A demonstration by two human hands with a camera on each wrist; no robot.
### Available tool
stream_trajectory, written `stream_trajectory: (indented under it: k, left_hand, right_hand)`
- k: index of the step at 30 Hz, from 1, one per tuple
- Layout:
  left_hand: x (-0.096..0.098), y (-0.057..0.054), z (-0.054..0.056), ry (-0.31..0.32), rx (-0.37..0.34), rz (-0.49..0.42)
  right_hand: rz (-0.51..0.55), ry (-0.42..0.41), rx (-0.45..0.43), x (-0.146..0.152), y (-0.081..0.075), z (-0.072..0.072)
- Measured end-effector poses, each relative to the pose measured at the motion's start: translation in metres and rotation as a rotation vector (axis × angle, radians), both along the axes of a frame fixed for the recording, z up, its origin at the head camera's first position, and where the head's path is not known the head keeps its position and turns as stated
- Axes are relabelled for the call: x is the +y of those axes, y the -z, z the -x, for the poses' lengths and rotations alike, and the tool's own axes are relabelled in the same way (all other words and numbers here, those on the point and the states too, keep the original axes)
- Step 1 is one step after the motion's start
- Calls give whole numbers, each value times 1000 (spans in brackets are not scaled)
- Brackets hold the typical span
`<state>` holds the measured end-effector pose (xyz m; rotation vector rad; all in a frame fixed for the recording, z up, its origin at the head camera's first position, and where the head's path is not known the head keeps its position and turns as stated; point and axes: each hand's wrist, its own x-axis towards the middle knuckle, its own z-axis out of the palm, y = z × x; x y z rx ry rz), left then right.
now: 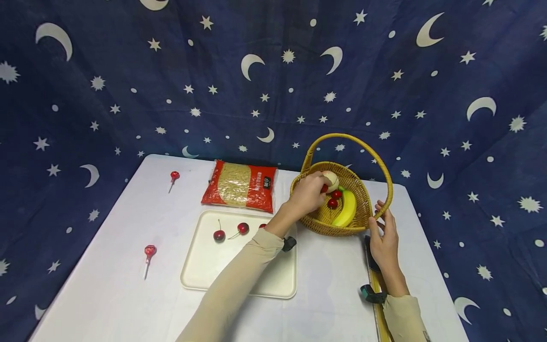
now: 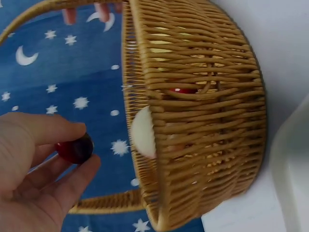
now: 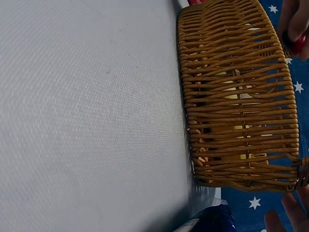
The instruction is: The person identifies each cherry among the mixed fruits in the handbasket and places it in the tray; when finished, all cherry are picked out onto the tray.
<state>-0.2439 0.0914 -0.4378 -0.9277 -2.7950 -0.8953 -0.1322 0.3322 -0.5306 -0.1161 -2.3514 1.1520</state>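
My left hand (image 1: 309, 192) is over the wicker basket (image 1: 329, 230), pinching a dark red cherry (image 2: 76, 149) between thumb and fingers above the rim. Inside the basket lie a yellow banana (image 1: 347, 209), a pale round fruit (image 1: 332, 179) and two cherries (image 1: 332, 204). At the basket's right side, my right hand (image 1: 384, 240) holds the foot of the arched handle (image 1: 388, 183), thumb in front and fingers behind. Left of the basket, a cream tray (image 1: 205, 270) carries cherries (image 1: 219, 235) with stems; the left forearm partly covers one.
A red bag with a clear window (image 1: 239, 185) lies behind the tray. Two red lollipops (image 1: 149, 251) lie on the left of the white table (image 1: 107, 285). A long yellow and dark item (image 1: 378, 308) lies under the right forearm. A starry blue cloth (image 1: 273, 109) hangs behind.
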Motion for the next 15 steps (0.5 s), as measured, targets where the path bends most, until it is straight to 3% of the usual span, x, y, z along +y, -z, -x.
stream_trajectory:
  k: [6,15]
  left_hand:
    - [-26,-6,-22,-34,25,-83]
    - [-68,-6,-56,-103,40,-230]
  right_hand:
    - [13,2,-14,-1,0,0]
    - [29,-16,24,-1,-1,-1]
